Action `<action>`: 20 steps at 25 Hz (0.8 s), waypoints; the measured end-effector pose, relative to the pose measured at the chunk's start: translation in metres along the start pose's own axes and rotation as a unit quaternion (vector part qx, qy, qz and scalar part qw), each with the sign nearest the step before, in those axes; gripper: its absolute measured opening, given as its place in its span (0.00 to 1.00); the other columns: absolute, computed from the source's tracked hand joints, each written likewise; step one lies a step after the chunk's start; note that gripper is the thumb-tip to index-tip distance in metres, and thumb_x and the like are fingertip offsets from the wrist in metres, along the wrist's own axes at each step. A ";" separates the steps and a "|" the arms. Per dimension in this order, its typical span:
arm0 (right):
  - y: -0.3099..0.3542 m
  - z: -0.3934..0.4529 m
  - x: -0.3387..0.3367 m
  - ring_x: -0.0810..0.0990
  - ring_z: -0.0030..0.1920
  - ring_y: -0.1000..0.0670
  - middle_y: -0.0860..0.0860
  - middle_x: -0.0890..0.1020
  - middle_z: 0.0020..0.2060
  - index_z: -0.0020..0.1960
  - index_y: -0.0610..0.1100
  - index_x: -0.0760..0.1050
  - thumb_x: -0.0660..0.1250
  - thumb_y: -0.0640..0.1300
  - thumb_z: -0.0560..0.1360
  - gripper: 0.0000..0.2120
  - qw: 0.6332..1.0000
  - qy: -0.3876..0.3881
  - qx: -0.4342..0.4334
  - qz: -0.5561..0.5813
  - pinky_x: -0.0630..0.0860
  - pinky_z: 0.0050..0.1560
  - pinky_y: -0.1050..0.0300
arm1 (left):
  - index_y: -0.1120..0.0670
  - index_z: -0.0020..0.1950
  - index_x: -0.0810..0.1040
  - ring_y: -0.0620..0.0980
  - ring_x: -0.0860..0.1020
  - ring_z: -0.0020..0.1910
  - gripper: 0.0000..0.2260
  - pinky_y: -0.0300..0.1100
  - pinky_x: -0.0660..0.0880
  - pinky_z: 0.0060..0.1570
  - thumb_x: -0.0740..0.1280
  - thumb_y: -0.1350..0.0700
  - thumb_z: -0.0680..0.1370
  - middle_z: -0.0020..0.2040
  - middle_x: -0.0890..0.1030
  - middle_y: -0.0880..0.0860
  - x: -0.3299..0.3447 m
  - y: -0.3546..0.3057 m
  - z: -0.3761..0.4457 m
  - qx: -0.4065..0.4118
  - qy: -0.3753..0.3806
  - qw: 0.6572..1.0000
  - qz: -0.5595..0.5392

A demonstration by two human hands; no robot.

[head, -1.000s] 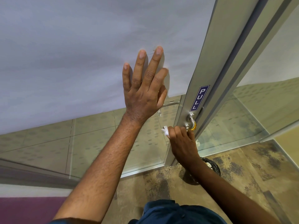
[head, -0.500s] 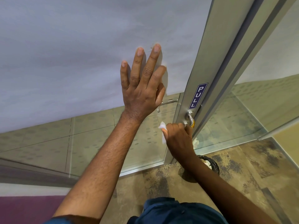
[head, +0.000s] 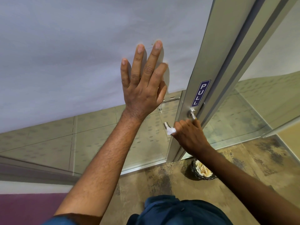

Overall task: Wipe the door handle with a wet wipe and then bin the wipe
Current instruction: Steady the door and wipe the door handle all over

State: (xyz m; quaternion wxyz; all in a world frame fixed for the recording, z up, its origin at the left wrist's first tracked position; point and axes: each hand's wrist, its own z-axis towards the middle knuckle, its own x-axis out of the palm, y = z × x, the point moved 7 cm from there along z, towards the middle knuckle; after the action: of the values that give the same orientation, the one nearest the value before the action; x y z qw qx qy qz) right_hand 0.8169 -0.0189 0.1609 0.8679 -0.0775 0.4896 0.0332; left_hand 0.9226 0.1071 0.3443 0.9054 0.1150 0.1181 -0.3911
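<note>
The handle (head: 167,125) is a metal lever on the door's frame post (head: 193,88), just below a blue PULL sign (head: 200,93). Its long axis runs sideways across the picture, from the round pivot (head: 192,113) at the post out to a free end that points left, away from the post and over the glass (head: 97,143). Only the pivot stub and the bare left tip show; the middle is covered. The right hand (head: 189,135) is closed around that middle, knuckles up, with the wipe (head: 171,131) bunched inside the fist and a small white tuft sticking out on the left side, touching the lever's tip. The right forearm reaches up from the lower right, wrist roughly straight. The left hand (head: 143,83) lies flat and open on the frosted upper part of the door, fingers spread and pointing up, holding nothing, above and left of the handle; its forearm rises from the bottom left. On the floor (head: 162,184) under the right forearm, close to the foot of the post, stands a dark mesh bin (head: 202,170) with crumpled pale paper in it.
</note>
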 end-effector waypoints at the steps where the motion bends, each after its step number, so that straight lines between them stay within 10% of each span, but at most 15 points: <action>1: -0.001 0.005 0.000 0.77 0.39 0.43 0.44 0.78 0.41 0.56 0.44 0.67 0.68 0.49 0.79 0.13 1.000 0.026 0.008 0.003 0.68 0.50 0.45 | 0.49 0.62 0.75 0.61 0.57 0.81 0.14 0.57 0.43 0.85 0.69 0.59 0.77 0.79 0.69 0.54 0.000 0.000 0.000 0.000 0.000 1.000 0.001; 5: -0.006 0.016 0.010 0.78 0.36 0.46 0.48 0.80 0.35 0.45 0.45 0.76 0.58 0.63 0.83 0.22 0.984 0.155 0.084 -0.009 0.71 0.53 0.46 | 0.49 0.61 0.76 0.61 0.58 0.81 0.14 0.57 0.43 0.85 0.69 0.59 0.77 0.79 0.69 0.54 0.000 0.000 0.000 -0.003 -0.004 1.000 0.004; 12: 0.024 0.035 -0.001 0.73 0.27 0.46 0.45 0.76 0.26 0.38 0.40 0.78 0.62 0.54 0.84 0.23 0.983 0.043 0.159 -0.084 0.76 0.47 0.46 | 0.49 0.62 0.75 0.60 0.52 0.86 0.14 0.56 0.40 0.86 0.68 0.58 0.78 0.80 0.68 0.54 0.002 0.002 -0.001 -0.007 0.001 1.000 -0.001; 17: 0.043 0.033 0.010 0.69 0.33 0.47 0.48 0.74 0.33 0.55 0.42 0.75 0.61 0.45 0.84 0.07 0.978 0.070 0.194 -0.041 0.69 0.45 0.49 | 0.49 0.63 0.75 0.51 0.44 0.87 0.13 0.56 0.41 0.86 0.67 0.58 0.79 0.80 0.67 0.54 0.003 0.003 -0.001 -0.012 0.006 1.000 -0.001; 20: 0.034 0.014 0.016 0.77 0.43 0.45 0.46 0.80 0.45 0.72 0.42 0.72 0.57 0.39 0.81 0.20 0.986 0.053 0.158 0.008 0.70 0.45 0.49 | 0.49 0.63 0.75 0.55 0.49 0.88 0.13 0.56 0.41 0.86 0.67 0.57 0.79 0.80 0.67 0.54 0.003 0.003 -0.002 -0.011 0.006 1.000 0.002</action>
State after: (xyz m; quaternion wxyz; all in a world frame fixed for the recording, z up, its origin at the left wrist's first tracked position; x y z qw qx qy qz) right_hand 0.8324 0.0169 0.1502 0.8415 0.0629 0.5349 -0.0417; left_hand 0.9266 0.1074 0.3416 0.9065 0.1080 0.1274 -0.3877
